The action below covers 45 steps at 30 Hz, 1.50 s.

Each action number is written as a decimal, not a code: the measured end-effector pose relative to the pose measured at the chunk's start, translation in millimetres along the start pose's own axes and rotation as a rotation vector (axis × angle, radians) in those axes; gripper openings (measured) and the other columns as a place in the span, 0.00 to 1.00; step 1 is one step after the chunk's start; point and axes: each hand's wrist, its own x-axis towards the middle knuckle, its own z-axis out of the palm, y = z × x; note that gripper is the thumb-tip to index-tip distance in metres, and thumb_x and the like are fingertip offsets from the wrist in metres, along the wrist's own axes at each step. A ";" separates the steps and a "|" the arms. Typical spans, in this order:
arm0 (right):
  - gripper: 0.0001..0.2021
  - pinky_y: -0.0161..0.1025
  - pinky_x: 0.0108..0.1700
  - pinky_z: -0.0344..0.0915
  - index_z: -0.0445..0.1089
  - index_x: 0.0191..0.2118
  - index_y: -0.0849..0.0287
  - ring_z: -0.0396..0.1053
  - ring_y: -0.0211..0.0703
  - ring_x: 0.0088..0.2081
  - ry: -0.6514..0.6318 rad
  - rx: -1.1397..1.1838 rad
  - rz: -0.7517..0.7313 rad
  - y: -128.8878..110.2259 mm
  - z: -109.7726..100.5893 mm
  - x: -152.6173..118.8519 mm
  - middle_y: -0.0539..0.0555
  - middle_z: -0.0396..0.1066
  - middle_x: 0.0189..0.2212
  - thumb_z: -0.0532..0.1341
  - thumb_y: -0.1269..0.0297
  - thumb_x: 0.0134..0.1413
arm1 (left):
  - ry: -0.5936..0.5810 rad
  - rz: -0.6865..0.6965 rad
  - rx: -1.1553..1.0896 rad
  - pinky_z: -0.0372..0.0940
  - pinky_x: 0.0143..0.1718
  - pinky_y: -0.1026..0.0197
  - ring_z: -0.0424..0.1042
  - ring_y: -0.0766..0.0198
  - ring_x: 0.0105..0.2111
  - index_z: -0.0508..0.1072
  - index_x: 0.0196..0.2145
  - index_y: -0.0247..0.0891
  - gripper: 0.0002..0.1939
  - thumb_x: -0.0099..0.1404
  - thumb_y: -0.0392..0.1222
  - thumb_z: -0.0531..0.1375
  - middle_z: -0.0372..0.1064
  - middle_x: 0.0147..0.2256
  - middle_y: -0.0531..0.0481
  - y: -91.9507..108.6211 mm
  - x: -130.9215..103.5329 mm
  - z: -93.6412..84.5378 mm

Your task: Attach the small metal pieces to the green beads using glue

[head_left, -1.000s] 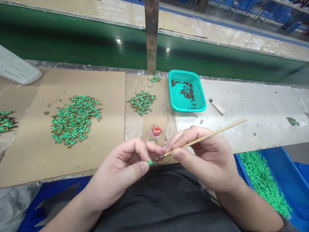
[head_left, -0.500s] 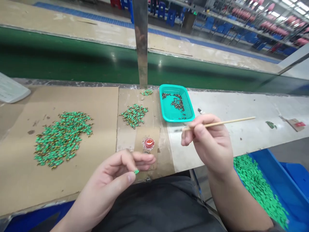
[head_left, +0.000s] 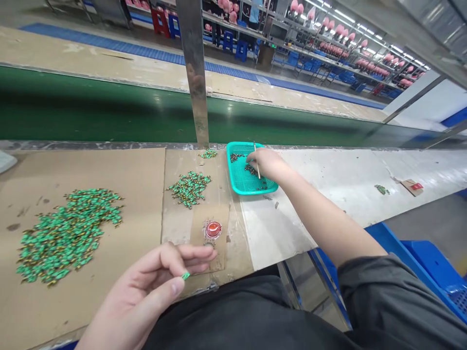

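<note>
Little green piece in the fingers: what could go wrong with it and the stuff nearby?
The green piece is tiny and held by the left hand's fingertips, so it might slip. That hand's other fingers look close to the shiny red stuff and could get smeared. The right hand has a thin stick over the basket, which might bump the dark bits.

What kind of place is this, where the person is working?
It looks like a factory workshop, probably for small assembled items. Heaps of small green pieces lie on a long worktable, beside a green channel, and racks of pink objects stand behind.
</note>
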 end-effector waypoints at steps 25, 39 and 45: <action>0.09 0.49 0.47 0.76 0.81 0.50 0.57 0.80 0.52 0.41 0.251 0.388 -0.103 -19.1 -0.3 -44.8 0.56 0.84 0.40 0.63 0.65 0.72 | -0.055 0.060 -0.031 0.85 0.57 0.49 0.88 0.42 0.56 0.82 0.28 0.44 0.21 0.65 0.57 0.82 0.91 0.46 0.42 2.9 0.7 1.7; 0.06 0.37 0.40 0.82 0.87 0.40 0.54 0.86 0.43 0.38 0.067 1.193 -0.328 -119.4 7.0 -179.1 0.52 0.88 0.38 0.79 0.73 0.65 | -0.319 0.082 -0.177 0.79 0.38 0.68 0.84 0.65 0.33 0.86 0.32 0.41 0.16 0.69 0.51 0.82 0.88 0.38 0.49 22.2 2.7 22.0; 0.06 0.42 0.42 0.84 0.85 0.46 0.52 0.88 0.47 0.38 0.166 0.981 -0.471 -132.2 3.1 -191.2 0.54 0.89 0.39 0.73 0.72 0.74 | -0.341 0.078 -0.153 0.78 0.39 0.67 0.82 0.65 0.32 0.86 0.33 0.40 0.15 0.70 0.50 0.81 0.85 0.36 0.49 22.0 0.1 22.4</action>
